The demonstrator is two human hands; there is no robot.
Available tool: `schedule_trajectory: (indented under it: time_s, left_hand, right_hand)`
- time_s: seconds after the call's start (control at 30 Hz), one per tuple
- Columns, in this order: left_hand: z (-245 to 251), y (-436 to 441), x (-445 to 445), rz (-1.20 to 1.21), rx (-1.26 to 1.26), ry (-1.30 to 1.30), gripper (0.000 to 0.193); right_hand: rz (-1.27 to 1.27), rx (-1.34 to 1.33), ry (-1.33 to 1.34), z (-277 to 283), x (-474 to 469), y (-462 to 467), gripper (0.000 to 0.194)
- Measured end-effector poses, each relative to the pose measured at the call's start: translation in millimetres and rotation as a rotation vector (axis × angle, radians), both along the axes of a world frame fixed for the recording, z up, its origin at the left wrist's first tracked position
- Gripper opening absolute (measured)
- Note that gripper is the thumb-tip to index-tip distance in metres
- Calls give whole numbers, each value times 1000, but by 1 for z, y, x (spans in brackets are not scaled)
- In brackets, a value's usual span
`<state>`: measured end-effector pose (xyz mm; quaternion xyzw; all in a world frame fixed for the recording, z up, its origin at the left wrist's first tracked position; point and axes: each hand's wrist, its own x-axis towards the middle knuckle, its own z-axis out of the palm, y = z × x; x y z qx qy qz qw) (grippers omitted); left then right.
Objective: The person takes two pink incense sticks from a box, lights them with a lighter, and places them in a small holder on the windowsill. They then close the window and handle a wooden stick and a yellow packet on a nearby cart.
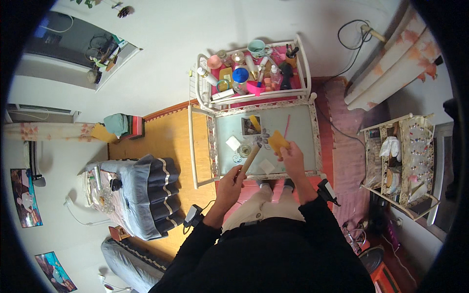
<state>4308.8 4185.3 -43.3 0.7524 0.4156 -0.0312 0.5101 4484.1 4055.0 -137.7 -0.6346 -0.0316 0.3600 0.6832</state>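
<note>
My left hand (231, 185) grips a pale rod-shaped tool (251, 159) with a dark tip, held slanting up and to the right. A flat yellow piece (277, 140), like a sponge or cloth, is pinched in my right hand (293, 158). Both hands are over a glass-topped white metal table (300, 143). Left of the tool tip stands a round glass jar (244, 150), with a white square block (233, 143) beside it. Beyond them sits a small open box (243, 125) holding a yellow item and small pieces. A thin pink stick (287, 125) and a pale square sheet (267, 166) lie on the glass.
Behind the table, a raised white rack (307, 69) is crowded with bottles, jars, a blue-lidded container (240, 75) and a mug (256, 47). A shelf (401, 161) stands right, near a hanging cable (342, 75). At left is a cloth-covered table (146, 197).
</note>
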Motion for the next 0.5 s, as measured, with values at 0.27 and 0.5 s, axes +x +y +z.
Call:
schedule_trajectory:
  time_s: [0.27,0.5]
  left_hand:
    - [29,-16,27,-223,323,-1,31]
    - [47,-19,42,-348,491,-33,32]
  right_hand:
    - [72,-61,-176,45,-1,-17,31]
    - [53,-77,-254,56,0,-27,31]
